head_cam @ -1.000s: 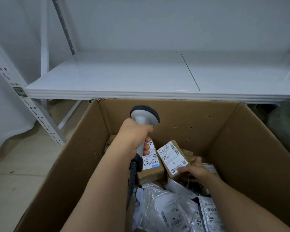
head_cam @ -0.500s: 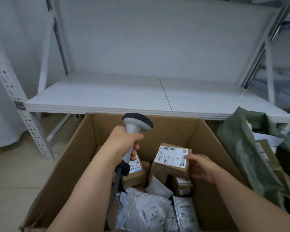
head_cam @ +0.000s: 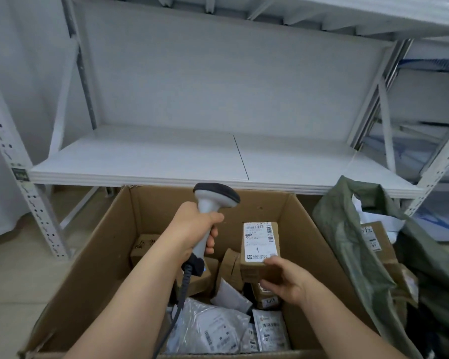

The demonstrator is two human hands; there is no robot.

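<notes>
1. Slippage is threatening first: your right hand [head_cam: 285, 278] is pinching only the near end of the parcel [head_cam: 254, 272], so the far end could be tipping down and falling back into the carton [head_cam: 94, 255].
2. Misreads are looming too: the scanner [head_cam: 213, 203] is sitting left of and above the label [head_cam: 261, 238], and its head seems to be facing away toward the shelf [head_cam: 166, 161].
3. Your left hand [head_cam: 196, 229] is wrapping tightly round the scanner's handle, wrist raised, with the cable [head_cam: 184, 286] hanging beside your forearm.
4. You are holding the parcel label-up above the carton's right half, with your hands apart.
</notes>
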